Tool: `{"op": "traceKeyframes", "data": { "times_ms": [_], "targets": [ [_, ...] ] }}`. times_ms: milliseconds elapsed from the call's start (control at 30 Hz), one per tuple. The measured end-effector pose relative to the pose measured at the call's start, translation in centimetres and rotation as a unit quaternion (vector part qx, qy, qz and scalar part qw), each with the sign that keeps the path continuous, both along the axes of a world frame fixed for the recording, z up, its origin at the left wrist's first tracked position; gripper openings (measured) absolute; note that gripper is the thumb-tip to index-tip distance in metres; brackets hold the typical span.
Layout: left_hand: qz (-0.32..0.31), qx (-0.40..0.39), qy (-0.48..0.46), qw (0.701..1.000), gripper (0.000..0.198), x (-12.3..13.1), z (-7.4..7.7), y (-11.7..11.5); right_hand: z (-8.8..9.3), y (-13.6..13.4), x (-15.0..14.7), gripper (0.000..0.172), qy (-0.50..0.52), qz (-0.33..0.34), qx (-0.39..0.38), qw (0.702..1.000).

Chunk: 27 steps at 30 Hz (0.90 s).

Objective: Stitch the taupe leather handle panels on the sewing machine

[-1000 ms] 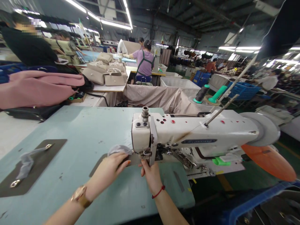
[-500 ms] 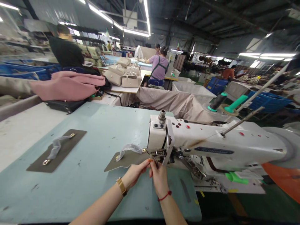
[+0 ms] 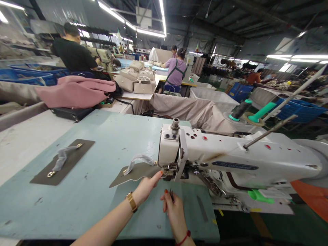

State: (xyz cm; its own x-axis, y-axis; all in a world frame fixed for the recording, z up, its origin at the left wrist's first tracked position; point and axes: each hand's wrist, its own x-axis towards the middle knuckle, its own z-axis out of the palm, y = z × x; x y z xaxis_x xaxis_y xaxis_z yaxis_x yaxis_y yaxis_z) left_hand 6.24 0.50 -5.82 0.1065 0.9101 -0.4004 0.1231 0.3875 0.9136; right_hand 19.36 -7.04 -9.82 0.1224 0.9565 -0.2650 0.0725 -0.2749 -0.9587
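My left hand point(image 3: 147, 188), with a gold watch at the wrist, is closed on the near right edge of a grey-brown panel point(image 3: 137, 173); its thumb points at the presser foot area. The panel carries a plastic-wrapped handle point(image 3: 139, 158) on gold fittings, and its right end lies at the head of a white sewing machine point(image 3: 205, 147). Lower and to the right, apart from the panel, my right hand point(image 3: 175, 208) is closed on a small dark pointed tool point(image 3: 171, 194), apparently thread snips, mostly hidden by the fingers.
A second panel with a wrapped handle point(image 3: 63, 162) lies on the pale blue-green tabletop point(image 3: 84, 208) at left. Thread spools point(image 3: 263, 111) stand behind the machine. A pink cloth point(image 3: 77, 92) on a black bag and beige bags point(image 3: 142, 85) lie beyond. Other people sit at work farther off.
My right hand has drawn back down toward me, away from the needle area and my left hand, and the pointed tool shows now. The panel has shifted slightly left with my left hand.
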Motion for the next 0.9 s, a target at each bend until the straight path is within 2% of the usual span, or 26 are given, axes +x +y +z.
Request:
{"op": "traceKeyframes", "data": {
  "times_ms": [300,500,700,900],
  "targets": [
    [0.028,-0.004,-0.055,0.998,0.054,0.5,1.0,0.3,-0.9,-0.9,-0.6,0.051,0.024,0.016,-0.011,1.000],
    [0.051,-0.006,-0.111,0.992,0.053,0.9,0.8,0.5,-1.2,-1.2,-0.7,0.049,0.028,0.021,-0.017,0.999],
    [0.094,-0.010,-0.142,0.985,0.054,1.6,0.6,0.0,-0.3,-1.3,-0.7,0.047,0.034,0.020,-0.010,0.999],
    [0.174,-0.006,-0.114,0.978,0.052,3.3,0.5,-1.0,1.0,-0.9,-0.2,0.048,0.011,-0.020,0.024,0.999]
  ]
}}
